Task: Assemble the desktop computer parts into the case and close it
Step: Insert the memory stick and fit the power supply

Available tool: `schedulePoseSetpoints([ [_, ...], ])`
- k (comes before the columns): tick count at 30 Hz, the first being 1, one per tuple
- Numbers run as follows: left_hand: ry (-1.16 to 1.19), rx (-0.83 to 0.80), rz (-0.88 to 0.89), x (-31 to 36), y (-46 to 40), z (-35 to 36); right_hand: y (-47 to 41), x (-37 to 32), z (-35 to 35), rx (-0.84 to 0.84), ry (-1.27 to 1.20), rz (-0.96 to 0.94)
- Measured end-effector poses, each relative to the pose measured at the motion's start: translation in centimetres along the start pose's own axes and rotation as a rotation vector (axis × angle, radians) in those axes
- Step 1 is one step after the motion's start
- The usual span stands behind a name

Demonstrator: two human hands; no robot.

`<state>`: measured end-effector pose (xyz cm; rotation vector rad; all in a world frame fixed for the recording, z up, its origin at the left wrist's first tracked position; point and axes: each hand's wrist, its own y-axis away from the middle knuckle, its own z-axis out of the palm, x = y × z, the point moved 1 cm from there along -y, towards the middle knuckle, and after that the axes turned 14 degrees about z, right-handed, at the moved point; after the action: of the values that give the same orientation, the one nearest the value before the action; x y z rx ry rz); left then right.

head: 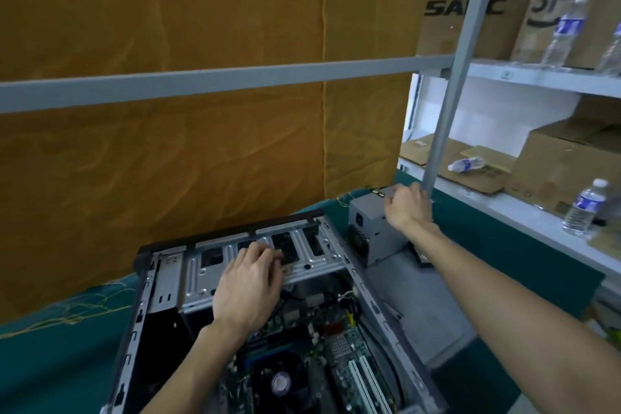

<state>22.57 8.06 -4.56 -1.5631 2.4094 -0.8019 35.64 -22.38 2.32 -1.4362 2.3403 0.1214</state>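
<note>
A: Where's the computer case (pixel 158 282), and what hems it in?

B: It lies on its side, open face up, on a table with a green cover (pixel 50 366). Its long axis runs from the near edge of the view away toward the orange curtain (pixel 201 151), leaning a little left; the dark front bezel is the far end, close to the curtain. Left of the case the green cover is bare. On the right a grey side panel (pixel 423 306) lies flat just beside the case wall, and past it a white shelf (pixel 524 212) borders the table.

A: The hands?

B: The left hand (pixel 248 289) rests palm down on the silver drive cage (pixel 201 279) at the case's far end, fingers gently bent onto the metal; whether they hold anything I cannot tell. The right hand (pixel 408 208) is stretched out to the power supply (pixel 376 232), fingers curled over its top far edge. That grey box stands on the table beyond the case's far right corner, socket face toward the case.

A: Inside the case?

B: The motherboard (pixel 339 346), with a round cooler fan (pixel 280 383) near the bottom of the view and white expansion slots to its right.

A: And the room?

B: A grey frame bar crosses in front of the curtain, and a grey post (pixel 460 70) comes down right by the right hand. The shelves hold cardboard boxes (pixel 568 171) and water bottles (pixel 584 208).
</note>
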Motion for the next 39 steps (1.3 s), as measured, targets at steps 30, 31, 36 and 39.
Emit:
schedulePoseSetpoints([
  [30, 1.142, 0.479, -0.52, 0.8, -1.5, -6.7, 17.0, -6.6, -1.3, -0.804, -0.88, -0.269],
  [31, 1.11, 0.481, -0.497, 0.8, -1.0, -7.2, 17.7, -6.9, -0.9, -0.866, -0.825, -0.313],
  [36, 1.022, 0.419, -0.465, -0.5, 1.7, -7.9, 20.0, -8.6, 1.0, -1.001, -0.733, -0.445],
  [39, 0.998, 0.447, -0.491, -1.2, 2.7, -8.2, 20.6, -9.6, 1.6, -0.947, -0.729, -0.496],
])
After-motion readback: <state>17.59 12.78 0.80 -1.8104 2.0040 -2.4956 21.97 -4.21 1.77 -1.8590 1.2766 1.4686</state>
